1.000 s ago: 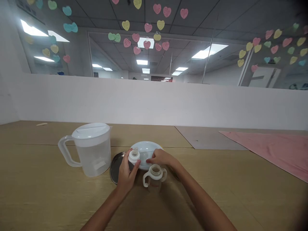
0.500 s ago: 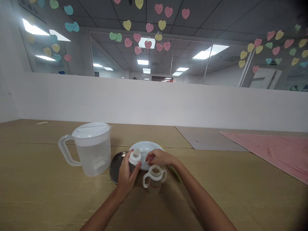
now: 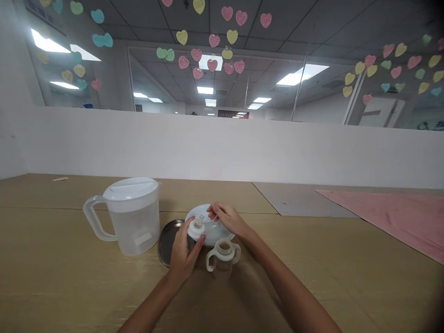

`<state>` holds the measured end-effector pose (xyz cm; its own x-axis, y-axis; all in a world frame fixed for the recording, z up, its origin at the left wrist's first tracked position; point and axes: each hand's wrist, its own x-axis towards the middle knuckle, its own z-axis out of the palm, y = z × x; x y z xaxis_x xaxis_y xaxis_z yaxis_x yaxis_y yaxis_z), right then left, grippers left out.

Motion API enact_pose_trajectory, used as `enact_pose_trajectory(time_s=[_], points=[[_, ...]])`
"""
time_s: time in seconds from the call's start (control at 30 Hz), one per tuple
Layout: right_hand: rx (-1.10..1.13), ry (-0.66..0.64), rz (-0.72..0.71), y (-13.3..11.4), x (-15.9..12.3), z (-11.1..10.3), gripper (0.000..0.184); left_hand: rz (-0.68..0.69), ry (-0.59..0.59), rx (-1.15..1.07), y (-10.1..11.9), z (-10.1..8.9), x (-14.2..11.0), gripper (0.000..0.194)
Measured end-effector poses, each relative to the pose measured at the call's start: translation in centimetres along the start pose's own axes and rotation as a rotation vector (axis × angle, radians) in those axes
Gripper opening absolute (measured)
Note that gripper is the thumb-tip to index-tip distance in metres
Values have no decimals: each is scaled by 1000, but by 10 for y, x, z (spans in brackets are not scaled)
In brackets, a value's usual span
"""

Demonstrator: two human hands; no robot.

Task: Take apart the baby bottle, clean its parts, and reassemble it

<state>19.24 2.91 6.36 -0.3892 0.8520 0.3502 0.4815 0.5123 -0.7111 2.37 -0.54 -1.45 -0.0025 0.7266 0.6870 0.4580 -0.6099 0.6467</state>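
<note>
My left hand (image 3: 182, 252) is closed around a white baby bottle cap (image 3: 196, 230) with a clear teat on top, the teat tilted up. My right hand (image 3: 227, 217) hovers over the white bowl (image 3: 222, 237), its fingers curled together; whether anything is between them is hidden. Just in front of the bowl stands a clear baby bottle (image 3: 223, 266) with two white handles, upright and uncapped. A dark, shiny metal tray (image 3: 169, 243) lies left of the bowl, partly behind my left hand.
A translucent lidded pitcher (image 3: 133, 226) stands on the left, its handle pointing left. On the right, a pink cloth (image 3: 391, 217) and a grey sheet (image 3: 298, 199) lie on the tan tabletop (image 3: 69, 277). A white wall (image 3: 222, 148) rises behind the table.
My right hand has moved up and slightly away, from near the bottle's mouth to over the bowl. The cap in my left hand has shifted slightly right. The yellow-green edge by my right wrist no longer shows.
</note>
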Motion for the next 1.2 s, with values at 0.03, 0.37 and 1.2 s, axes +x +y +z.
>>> enact_pose_trajectory(time_s=[0.03,0.37,1.2], points=[[67,-41,-14,-10,-2,2,42,8,-6,-5,1,0,0,44],[58,-131,5,-47,-17,10,14,149,37,23,0,0,-8,44],[767,-602,167,-16,-13,-7,25,698,39,73,15,-11,-17,52]])
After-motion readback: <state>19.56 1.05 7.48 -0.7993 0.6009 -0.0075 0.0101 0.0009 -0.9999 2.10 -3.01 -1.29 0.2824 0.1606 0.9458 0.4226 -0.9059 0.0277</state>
